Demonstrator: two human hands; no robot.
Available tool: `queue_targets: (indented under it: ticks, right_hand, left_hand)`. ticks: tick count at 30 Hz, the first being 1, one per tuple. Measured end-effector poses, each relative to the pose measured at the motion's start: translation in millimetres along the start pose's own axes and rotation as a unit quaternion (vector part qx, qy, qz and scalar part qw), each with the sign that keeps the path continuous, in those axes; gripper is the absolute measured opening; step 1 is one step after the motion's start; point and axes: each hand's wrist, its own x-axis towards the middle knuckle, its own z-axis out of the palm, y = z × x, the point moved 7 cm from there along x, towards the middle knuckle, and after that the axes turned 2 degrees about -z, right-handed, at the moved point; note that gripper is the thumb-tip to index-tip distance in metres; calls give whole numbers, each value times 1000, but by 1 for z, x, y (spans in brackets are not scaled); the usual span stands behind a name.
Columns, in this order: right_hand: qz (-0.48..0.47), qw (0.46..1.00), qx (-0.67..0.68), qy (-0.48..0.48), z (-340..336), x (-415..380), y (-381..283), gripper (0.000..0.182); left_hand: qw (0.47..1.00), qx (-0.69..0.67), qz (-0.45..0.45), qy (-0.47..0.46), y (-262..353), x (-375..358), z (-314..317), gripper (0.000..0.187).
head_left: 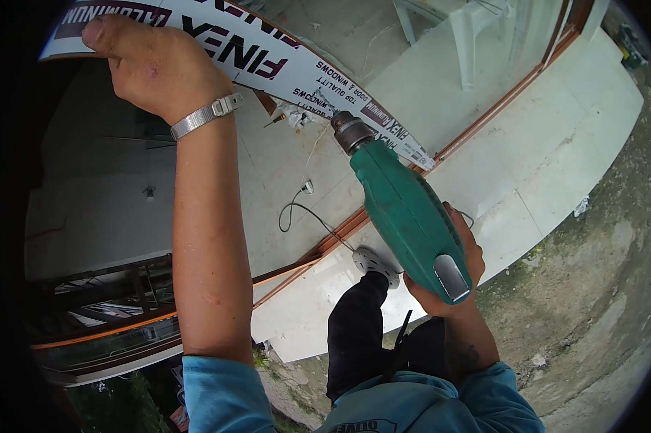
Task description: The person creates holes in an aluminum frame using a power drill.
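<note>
An aluminum door frame profile [249, 61], wrapped in white film printed "FINEX ALUMINUM", runs from the upper left down to the sill. My left hand [156, 72] is closed over its upper left part, thumb on the near side and the other fingers mostly hidden. A green power drill [405, 209] is in my right hand [466, 245], which wraps round the handle beneath the body. From the drill's chuck [352, 131] a thin bit [324, 101] points up and left, overlapping the printed film in this view.
A reddish-brown sill track [495, 108] crosses the tiled floor [542, 159]. A dark cord with a white plug [307, 187] lies inside, below a screwdriver [275, 121]. White plastic furniture [469, 43] stands beyond the frame. Rough ground [599, 267] lies at right.
</note>
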Motion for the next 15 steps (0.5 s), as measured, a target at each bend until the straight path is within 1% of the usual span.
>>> queue_targets:
  ticks: [4, 10, 11, 13, 15]
  right_hand:
    - [1, 999, 18, -29, 5, 4, -10, 82]
    - [27, 998, 31, -53, 0, 15, -16, 81]
    - [34, 997, 18, -60, -2, 18, -18, 80]
    - [42, 997, 2, -68, -5, 24, -26, 80]
    - [22, 996, -32, -76, -4, 32, -39, 84]
  left_hand:
    - [1000, -10, -13, -8, 2, -3, 2, 71]
    - [1000, -6, -1, 16, 7, -5, 1, 74]
    - [999, -8, 24, 26, 8, -4, 1, 76]
    - [999, -10, 14, 29, 10, -5, 1, 76]
    - [999, -11, 6, 33, 11, -5, 1, 76]
